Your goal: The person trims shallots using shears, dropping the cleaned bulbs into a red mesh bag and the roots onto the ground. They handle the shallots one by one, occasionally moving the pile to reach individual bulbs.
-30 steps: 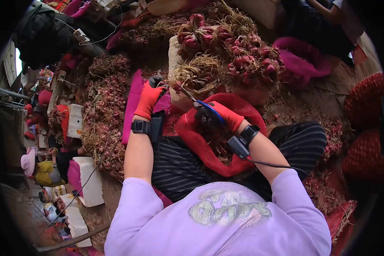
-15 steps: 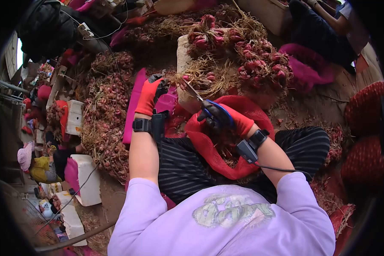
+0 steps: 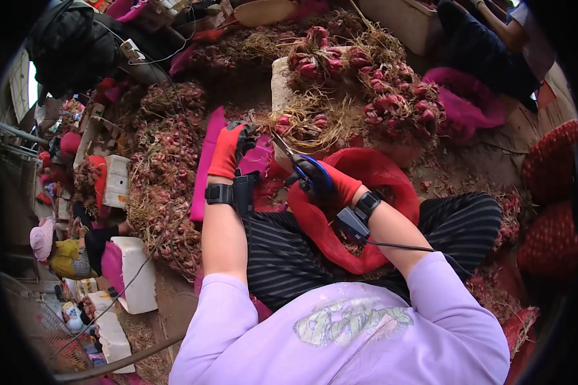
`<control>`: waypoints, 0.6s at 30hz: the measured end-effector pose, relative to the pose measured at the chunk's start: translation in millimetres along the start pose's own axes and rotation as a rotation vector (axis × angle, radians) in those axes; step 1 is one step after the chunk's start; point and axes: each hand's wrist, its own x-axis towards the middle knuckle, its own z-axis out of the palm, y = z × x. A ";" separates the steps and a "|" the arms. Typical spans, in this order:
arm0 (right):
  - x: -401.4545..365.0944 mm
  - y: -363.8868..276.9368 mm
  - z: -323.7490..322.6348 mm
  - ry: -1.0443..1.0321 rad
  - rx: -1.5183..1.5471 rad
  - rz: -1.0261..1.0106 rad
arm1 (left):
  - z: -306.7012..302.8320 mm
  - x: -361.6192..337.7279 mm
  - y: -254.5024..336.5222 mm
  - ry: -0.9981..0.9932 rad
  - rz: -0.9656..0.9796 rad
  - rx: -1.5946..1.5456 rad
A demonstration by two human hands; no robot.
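Observation:
My right hand [image 3: 311,176], in a red and black glove, grips scissors [image 3: 283,145] with blue handles. The blades point up and left, toward my left hand [image 3: 239,140]. That hand wears a matching glove and its fingers are curled closed; what they hold is hidden, though dry strands show beside the fingertips. Just beyond the blades, shallots with dry tops [image 3: 318,120] lie by a pale block [image 3: 281,86]. A red mesh bag [image 3: 404,199] sits open in my lap below the right hand, with bits of shallot inside.
A long heap of shallots [image 3: 164,173] runs along the left. Pink mesh [image 3: 207,167] lies beside my left wrist. Full red sacks [image 3: 549,244] stand at right. Another person [image 3: 488,45] sits at upper right, and one in a pink hat [image 3: 64,256] at left. A cable [image 3: 131,279] crosses the left side.
My right hand has moved left with the scissors, bringing the blades closer to my left hand. The left hand stays closed in nearly the same place. The whole view has shifted slightly.

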 end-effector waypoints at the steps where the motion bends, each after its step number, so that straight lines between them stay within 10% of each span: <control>1: -4.6 3.5 0.8 0.028 -0.141 -0.160 | -3.1 2.6 -0.7 0.005 -0.005 0.032; 12: 20.1 37.0 -2.9 0.070 0.305 0.396 | 2.9 5.6 -5.2 -0.057 -0.048 -0.011; 18: 40.0 47.6 -50.8 0.495 0.363 0.740 | 4.6 4.6 -4.9 -0.029 0.031 -0.258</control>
